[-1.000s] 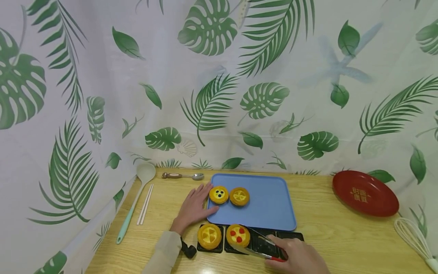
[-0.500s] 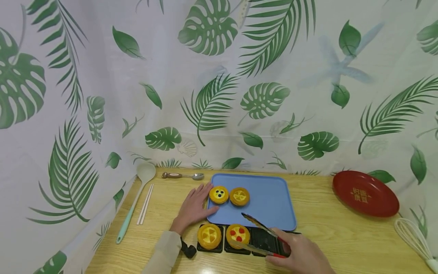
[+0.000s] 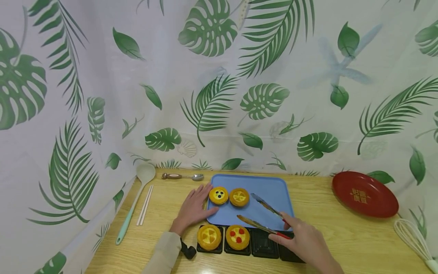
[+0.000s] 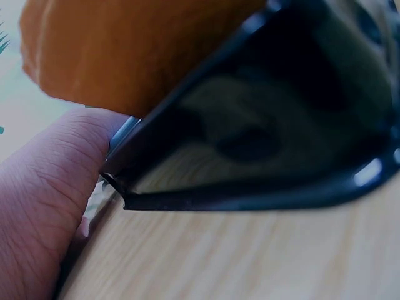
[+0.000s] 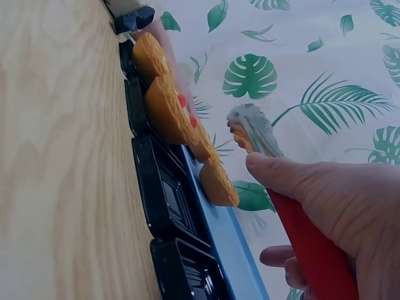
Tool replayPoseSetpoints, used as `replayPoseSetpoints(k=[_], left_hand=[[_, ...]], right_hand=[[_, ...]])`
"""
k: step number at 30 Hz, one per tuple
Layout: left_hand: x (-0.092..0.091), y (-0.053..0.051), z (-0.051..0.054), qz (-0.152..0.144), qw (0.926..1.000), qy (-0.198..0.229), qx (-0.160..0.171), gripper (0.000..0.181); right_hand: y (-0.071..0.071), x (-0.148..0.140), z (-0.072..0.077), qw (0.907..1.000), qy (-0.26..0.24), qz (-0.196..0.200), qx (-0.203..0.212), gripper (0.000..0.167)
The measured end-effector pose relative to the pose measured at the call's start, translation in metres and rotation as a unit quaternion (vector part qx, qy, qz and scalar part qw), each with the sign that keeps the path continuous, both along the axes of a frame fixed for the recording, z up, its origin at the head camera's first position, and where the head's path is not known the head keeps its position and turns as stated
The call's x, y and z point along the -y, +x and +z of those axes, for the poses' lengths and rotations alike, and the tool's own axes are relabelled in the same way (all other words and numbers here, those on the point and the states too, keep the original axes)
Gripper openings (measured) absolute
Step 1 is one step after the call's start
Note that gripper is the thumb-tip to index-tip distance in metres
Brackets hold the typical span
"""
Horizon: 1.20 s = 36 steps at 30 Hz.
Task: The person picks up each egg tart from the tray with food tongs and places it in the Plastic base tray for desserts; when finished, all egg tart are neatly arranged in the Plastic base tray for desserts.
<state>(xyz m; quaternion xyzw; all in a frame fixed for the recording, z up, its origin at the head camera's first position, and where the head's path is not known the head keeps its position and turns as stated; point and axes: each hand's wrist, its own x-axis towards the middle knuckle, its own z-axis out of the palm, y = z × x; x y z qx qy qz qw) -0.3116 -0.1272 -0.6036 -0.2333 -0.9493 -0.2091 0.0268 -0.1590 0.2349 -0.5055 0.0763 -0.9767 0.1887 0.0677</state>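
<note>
My right hand [image 3: 306,239] grips red-handled metal tongs [image 3: 261,224], their two arms spread above the blue tray [image 3: 270,186] with nothing between the tips. Against the tray's left edge rests my left hand [image 3: 193,207], fingers straight and thumb over the rim. Two egg tarts sit on the tray's left side: one with dark berries [image 3: 218,195], another with yellow pieces [image 3: 239,197]. In front, a yellow-topped tart [image 3: 209,237] and a red-topped tart [image 3: 237,237] lie in black square holders [image 3: 264,243]. The right wrist view shows the red handle [image 5: 306,244] in my grasp.
A slotted-looking pale ladle [image 3: 146,173], chopsticks [image 3: 145,204] and a small spoon [image 3: 183,176] lie at the left. To the right are a red oval plate [image 3: 376,196] and a whisk [image 3: 412,238]. A leaf-print cloth [image 3: 219,114] hangs behind the table.
The tongs have spread away from the red-topped tart, then risen and moved forward over the blue tray with my right hand. My left hand and the tarts stay in place.
</note>
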Motion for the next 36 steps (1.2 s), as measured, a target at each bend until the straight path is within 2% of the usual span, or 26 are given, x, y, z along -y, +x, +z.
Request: replayPoseSetpoints(k=[2,8,18,27,36], left_hand=[[0.0,0.0,0.0,-0.001,1.0,0.0,-0.001,0.096],[0.001,0.0,0.0,-0.001,1.0,0.001,-0.004,0.096],[0.001,-0.001,0.0,-0.002,1.0,0.005,-0.003,0.096],[0.0,0.0,0.002,-0.002,1.0,0.001,0.0,0.096],[0.0,0.0,0.002,-0.003,1.0,0.003,-0.003,0.096]], right_hand=[[-0.005,0.0,0.0,1.0,0.004,0.0,-0.008,0.077],[-0.019,0.002,0.0,0.9997,0.018,0.002,0.015,0.08],[-0.037,0.01,-0.01,0.999,0.036,-0.002,0.025,0.084],[-0.048,0.014,-0.018,0.9974,0.033,-0.012,0.062,0.091],[-0.053,0.015,-0.019,0.9968,0.035,-0.014,0.071,0.095]])
